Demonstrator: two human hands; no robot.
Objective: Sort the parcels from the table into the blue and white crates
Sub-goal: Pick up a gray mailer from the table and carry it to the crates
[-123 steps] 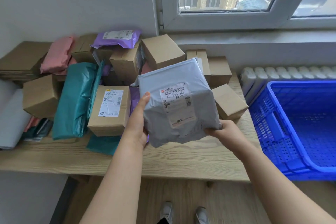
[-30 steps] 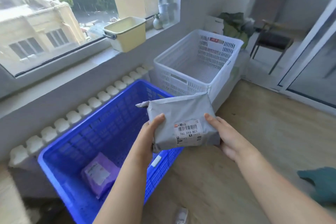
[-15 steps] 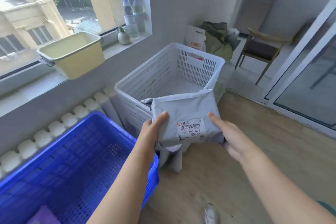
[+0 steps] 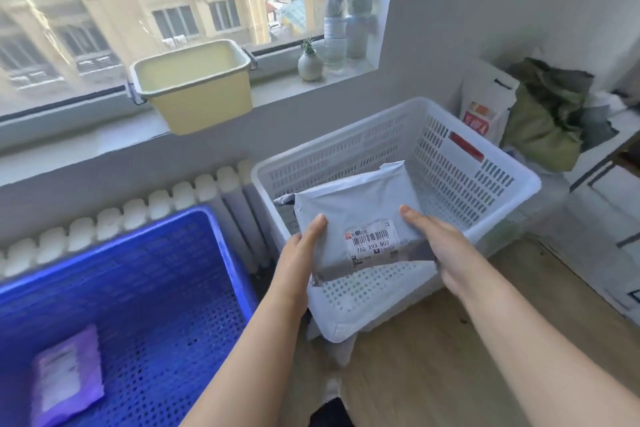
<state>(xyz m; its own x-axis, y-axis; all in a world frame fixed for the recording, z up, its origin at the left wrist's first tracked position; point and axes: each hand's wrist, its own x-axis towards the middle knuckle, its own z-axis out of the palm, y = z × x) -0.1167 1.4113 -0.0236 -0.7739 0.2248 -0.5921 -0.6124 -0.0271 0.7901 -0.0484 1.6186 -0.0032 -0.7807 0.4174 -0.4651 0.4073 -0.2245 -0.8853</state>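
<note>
The blue crate [image 4: 156, 288] is sitting at eight o'clock, the white crate [image 4: 460, 177] at one o'clock. The grey parcel [image 4: 360, 215] is hanging over the white crate, the left hand [image 4: 301, 250] and right hand [image 4: 436, 239] gripping its opposite edges.

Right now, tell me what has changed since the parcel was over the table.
The grey parcel has been carried from over the table, past the blue crate, and is now held over the open white crate. Nothing was let go. Unchanged: left hand and right hand grip its sides, label up; the purple parcel lies in the blue crate.
</note>
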